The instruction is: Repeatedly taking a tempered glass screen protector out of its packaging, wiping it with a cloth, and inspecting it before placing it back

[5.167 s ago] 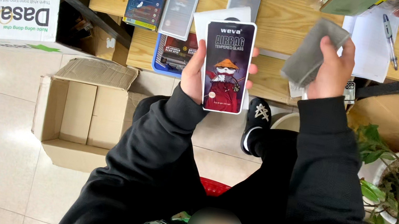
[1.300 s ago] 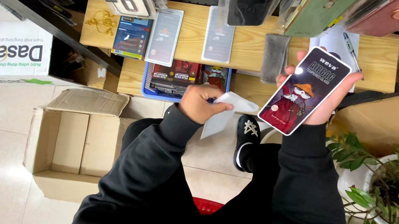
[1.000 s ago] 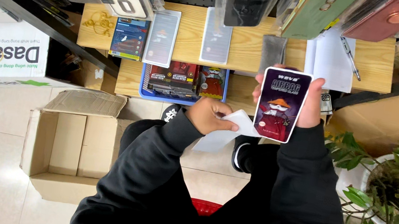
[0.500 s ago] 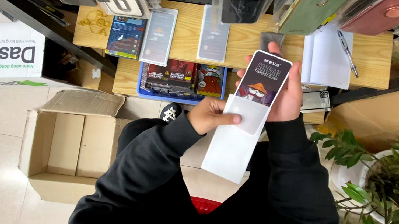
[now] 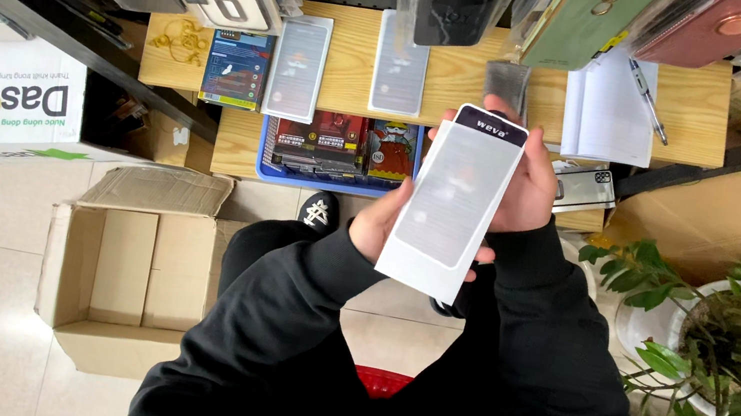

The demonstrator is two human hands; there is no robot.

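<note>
Head view: seated person above a wooden bench (image 5: 694, 103).
Item: flat white rectangular card package (image 5: 453, 202), held tilted over the lap.
Left hand (image 5: 378, 225): grip clamped on its lower left edge.
Right hand (image 5: 528, 180): grip clamped on its upper right edge.
Nearby: open cardboard box (image 5: 124, 281) on the floor.

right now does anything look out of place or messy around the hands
Nothing looks damaged or spilled. Both hands, left hand and right hand, hold a flat white sleeve above the wooden table. The one untidy spot: an open cardboard box on the floor, flaps splayed.
</note>
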